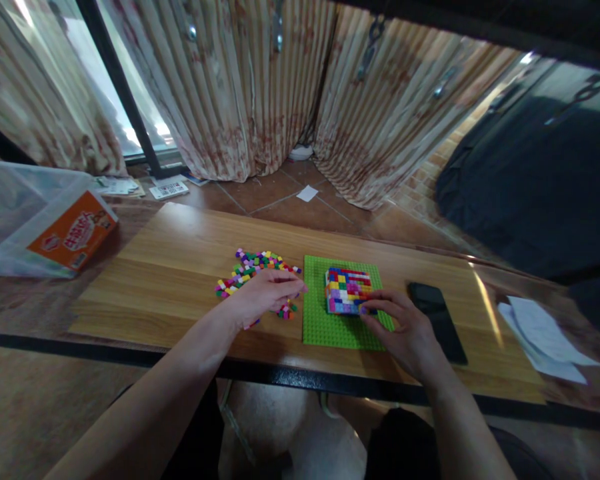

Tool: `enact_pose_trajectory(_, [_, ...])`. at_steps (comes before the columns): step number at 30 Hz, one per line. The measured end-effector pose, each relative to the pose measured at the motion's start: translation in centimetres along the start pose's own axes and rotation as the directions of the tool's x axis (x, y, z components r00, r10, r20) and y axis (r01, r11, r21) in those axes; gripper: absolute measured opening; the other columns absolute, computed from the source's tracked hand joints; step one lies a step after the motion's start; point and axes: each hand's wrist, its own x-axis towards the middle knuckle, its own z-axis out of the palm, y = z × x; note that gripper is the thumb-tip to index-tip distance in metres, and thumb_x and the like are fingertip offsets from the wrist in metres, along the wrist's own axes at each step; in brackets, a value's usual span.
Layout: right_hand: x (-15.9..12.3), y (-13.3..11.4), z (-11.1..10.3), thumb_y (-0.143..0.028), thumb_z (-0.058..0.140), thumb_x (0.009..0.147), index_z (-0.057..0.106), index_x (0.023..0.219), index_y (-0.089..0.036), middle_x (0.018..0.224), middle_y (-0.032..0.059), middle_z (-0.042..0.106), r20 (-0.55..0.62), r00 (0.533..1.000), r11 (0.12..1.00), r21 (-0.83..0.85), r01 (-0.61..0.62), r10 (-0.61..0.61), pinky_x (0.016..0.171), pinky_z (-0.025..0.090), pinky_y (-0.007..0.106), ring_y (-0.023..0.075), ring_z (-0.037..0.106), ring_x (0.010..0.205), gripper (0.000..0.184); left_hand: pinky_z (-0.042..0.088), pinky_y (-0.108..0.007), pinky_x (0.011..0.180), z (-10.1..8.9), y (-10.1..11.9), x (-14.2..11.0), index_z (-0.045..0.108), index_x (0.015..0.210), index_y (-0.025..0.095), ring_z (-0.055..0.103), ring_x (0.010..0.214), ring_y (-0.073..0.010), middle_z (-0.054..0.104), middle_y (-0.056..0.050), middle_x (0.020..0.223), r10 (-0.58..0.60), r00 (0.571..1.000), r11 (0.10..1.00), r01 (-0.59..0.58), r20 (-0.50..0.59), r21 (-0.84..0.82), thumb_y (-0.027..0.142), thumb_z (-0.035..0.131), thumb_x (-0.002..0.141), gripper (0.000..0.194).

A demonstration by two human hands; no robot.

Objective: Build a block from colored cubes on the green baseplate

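A square structure of multicoloured toy bricks (347,291) stands on a green studded baseplate (315,330). My right hand (403,323) is at its near right corner, with thumb and forefinger closed on a small brick (363,309) that looks blue. Whether that brick is pressed onto the structure, I cannot tell. My left hand (270,293) hovers at the baseplate's left edge, its fingertips pinched together; anything between them is too small to make out. Under and behind that hand lies a loose pile of small coloured bricks (255,262), partly hidden by it.
The wooden table (145,280) holds a black phone (437,320) right of the baseplate. White papers (545,337) lie at the far right. A clear plastic bin (15,220) with an orange label stands at the left. Striped curtains (240,93) hang beyond the table.
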Motion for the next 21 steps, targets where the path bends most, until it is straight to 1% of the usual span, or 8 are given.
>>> enact_pose_trajectory(6, [0.5,-0.1,0.3,-0.030,0.063,0.083,0.069,0.092,-0.024,0.105,0.0072,0.063,-0.003,0.999,0.999,-0.022,0.039,-0.039,0.087,0.053,0.041,0.0218,0.062,0.099,0.012,0.020,-0.019,0.047,-0.1,-0.2,0.1,0.067,0.086,0.012,0.031,0.048,-0.0034,0.047,0.005,0.061,-0.007,1.000,1.000,0.007,0.007,0.014,0.044,0.070,0.071,0.035])
enact_pose_trajectory(9, [0.6,-0.2,0.4,-0.030,0.063,0.082,0.070,0.090,-0.024,0.106,0.0075,0.064,-0.022,0.999,1.000,-0.013,0.025,-0.026,0.088,0.052,0.043,0.0226,0.062,0.100,0.012,0.022,-0.019,0.048,-0.1,-0.2,0.1,0.067,0.084,0.012,0.033,0.049,-0.0035,0.049,0.004,0.063,-0.006,1.000,1.000,0.006,0.002,0.013,0.043,0.070,0.071,0.034])
enact_pose_trajectory(11, [0.7,-0.4,0.5,-0.031,0.064,0.081,0.070,0.088,-0.024,0.106,0.0072,0.064,-0.030,0.999,1.000,0.020,-0.019,0.019,0.089,0.051,0.044,0.0228,0.062,0.100,0.012,0.023,-0.019,0.049,-0.1,-0.2,0.1,0.067,0.084,0.013,0.034,0.049,-0.0038,0.049,0.004,0.063,-0.013,1.000,1.000,0.013,-0.003,0.015,0.044,0.071,0.070,0.034])
enact_pose_trajectory(15, [0.9,-0.9,0.9,-0.033,0.066,0.079,0.071,0.083,-0.023,0.107,0.0065,0.063,-0.049,0.987,0.980,0.136,-0.147,0.155,0.090,0.050,0.045,0.0220,0.062,0.098,0.013,0.024,-0.019,0.049,0.0,-0.2,0.1,0.067,0.084,0.013,0.034,0.049,-0.0041,0.048,0.004,0.061,-0.018,1.000,1.000,0.018,-0.015,0.024,0.043,0.071,0.070,0.034])
enact_pose_trajectory(18, [1.0,-1.0,1.3,-0.037,0.068,0.076,0.071,0.078,-0.022,0.105,0.0069,0.063,-0.082,0.964,0.945,0.236,-0.228,0.253,0.082,0.052,0.041,0.0215,0.063,0.096,0.015,0.023,-0.019,0.048,0.0,-0.2,0.1,0.067,0.084,0.013,0.033,0.048,-0.0046,0.045,0.005,0.058,-0.006,1.000,0.999,0.006,-0.013,0.046,0.044,0.070,0.071,0.034])
enact_pose_trajectory(21, [1.0,-1.0,1.6,-0.038,0.070,0.073,0.071,0.075,-0.021,0.106,0.0077,0.062,-0.071,0.943,0.900,0.330,-0.285,0.325,0.076,0.053,0.037,0.0218,0.062,0.098,0.018,0.024,-0.019,0.049,0.1,-0.2,0.1,0.067,0.083,0.013,0.034,0.049,-0.0052,0.044,0.005,0.057,-0.001,1.000,0.997,0.002,-0.011,0.076,0.045,0.069,0.071,0.034])
